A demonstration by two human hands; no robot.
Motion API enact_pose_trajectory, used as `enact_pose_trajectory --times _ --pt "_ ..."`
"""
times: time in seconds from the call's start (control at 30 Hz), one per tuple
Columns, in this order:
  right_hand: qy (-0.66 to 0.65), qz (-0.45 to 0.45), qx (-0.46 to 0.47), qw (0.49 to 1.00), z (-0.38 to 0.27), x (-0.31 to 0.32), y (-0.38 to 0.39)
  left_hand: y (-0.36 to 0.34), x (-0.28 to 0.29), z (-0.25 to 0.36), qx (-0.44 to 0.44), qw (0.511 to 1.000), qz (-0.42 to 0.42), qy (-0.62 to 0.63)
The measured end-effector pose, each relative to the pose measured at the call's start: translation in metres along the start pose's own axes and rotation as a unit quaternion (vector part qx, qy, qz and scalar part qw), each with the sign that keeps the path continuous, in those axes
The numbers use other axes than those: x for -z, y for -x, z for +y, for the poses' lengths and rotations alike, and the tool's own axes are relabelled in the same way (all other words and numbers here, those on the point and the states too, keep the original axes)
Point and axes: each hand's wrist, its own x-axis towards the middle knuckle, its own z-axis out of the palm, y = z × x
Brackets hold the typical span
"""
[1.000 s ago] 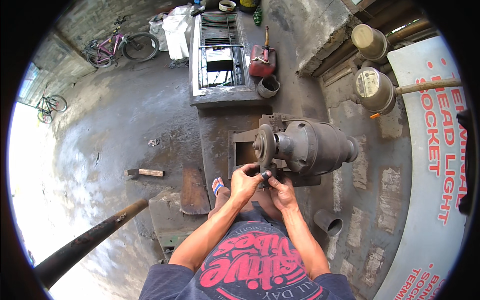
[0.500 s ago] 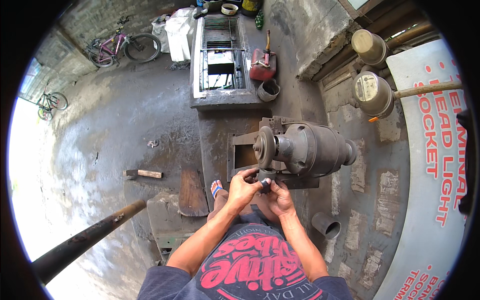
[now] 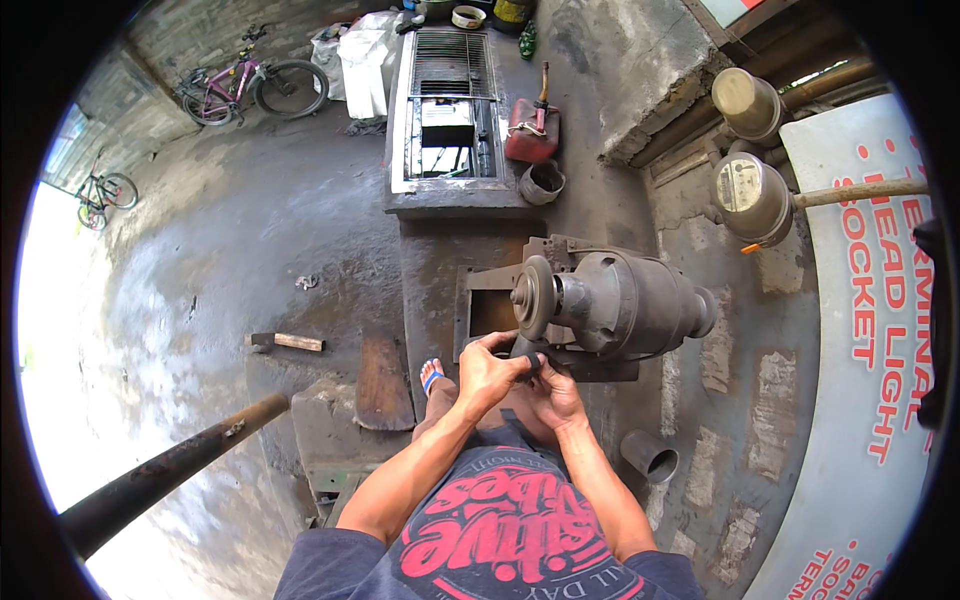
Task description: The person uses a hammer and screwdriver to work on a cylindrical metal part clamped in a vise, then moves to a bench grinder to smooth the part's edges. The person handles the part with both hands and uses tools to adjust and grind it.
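Gripping a small dark part together, left hand and right hand work just below the bench grinder's wheel; a slip could bring fingers against it.

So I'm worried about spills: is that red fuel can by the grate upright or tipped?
Upright. The red fuel can stands on its base, spout pointing up, beside the metal grate.

White signboard with red lettering leans at right.
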Motion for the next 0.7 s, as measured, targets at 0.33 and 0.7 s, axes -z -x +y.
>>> enact_pose_trajectory --times 0.33,0.7 --pt "-0.01 -0.082 -0.042 0.996 -0.01 -0.001 0.01 0.02 0.011 0.004 -0.017 0.999 -0.027 -0.007" --pt "0.073 0.0 0.014 0.997 -0.006 -0.006 0.006 0.019 0.006 0.027 -0.027 0.987 0.028 -0.157"
